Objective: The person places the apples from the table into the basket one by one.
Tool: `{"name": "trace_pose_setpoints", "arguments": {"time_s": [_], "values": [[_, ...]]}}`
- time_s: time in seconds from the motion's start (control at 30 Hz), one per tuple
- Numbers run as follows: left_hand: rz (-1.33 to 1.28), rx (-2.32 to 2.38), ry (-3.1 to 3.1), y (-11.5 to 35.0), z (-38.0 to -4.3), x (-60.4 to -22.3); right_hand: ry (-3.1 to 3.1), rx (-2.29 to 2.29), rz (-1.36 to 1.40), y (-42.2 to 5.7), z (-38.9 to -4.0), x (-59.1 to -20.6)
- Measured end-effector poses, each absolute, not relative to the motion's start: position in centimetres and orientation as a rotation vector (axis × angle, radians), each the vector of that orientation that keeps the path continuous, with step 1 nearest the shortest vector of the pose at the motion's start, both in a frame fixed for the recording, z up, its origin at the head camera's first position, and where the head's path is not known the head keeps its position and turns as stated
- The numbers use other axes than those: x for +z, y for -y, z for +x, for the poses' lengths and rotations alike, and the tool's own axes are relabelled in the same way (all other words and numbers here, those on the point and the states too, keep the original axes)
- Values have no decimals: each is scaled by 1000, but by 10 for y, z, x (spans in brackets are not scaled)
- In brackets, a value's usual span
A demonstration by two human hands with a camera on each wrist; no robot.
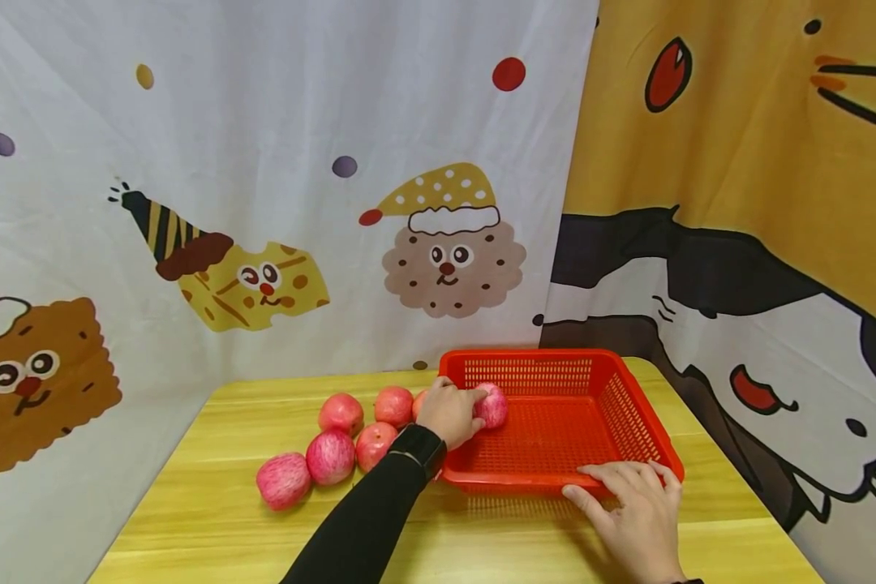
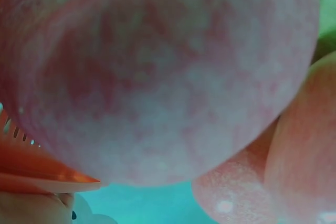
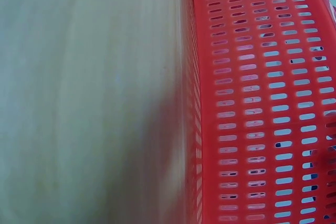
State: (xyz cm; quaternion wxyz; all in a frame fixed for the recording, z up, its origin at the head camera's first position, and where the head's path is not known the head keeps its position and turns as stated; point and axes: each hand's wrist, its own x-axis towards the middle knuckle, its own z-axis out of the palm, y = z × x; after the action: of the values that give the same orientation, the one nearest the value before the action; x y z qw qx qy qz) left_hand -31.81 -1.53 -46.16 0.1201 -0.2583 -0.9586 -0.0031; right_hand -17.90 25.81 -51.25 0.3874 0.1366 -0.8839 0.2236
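Observation:
My left hand (image 1: 448, 412) reaches over the left wall of the red plastic basket (image 1: 555, 480). Between its thumb and fingers it holds a streaked pink-red apple (image 1: 493, 407), just inside that wall. A streaked apple (image 2: 168, 77), very close to the camera, fills most of the left wrist view. At the basket's near right side, my right hand (image 1: 637, 507) grips the rim, fingers over the top and thumb in front. The slotted basket wall (image 3: 231, 103) shows in the right wrist view, where none of the right hand's fingers appear.
Several more apples (image 1: 330, 457) lie grouped on the wooden table (image 1: 212, 454) left of the basket, one partly hidden behind the left hand. A cartoon-print curtain (image 1: 263, 122) hangs behind the table and along its right side.

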Motion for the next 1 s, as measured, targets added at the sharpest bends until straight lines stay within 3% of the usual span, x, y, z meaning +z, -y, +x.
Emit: {"name": "trace_pose_setpoints", "arguments": {"time_s": [1.0], "values": [[-793,-85,2789,16,-324,-467,2252,563,350,-258,-179,-512]]}}
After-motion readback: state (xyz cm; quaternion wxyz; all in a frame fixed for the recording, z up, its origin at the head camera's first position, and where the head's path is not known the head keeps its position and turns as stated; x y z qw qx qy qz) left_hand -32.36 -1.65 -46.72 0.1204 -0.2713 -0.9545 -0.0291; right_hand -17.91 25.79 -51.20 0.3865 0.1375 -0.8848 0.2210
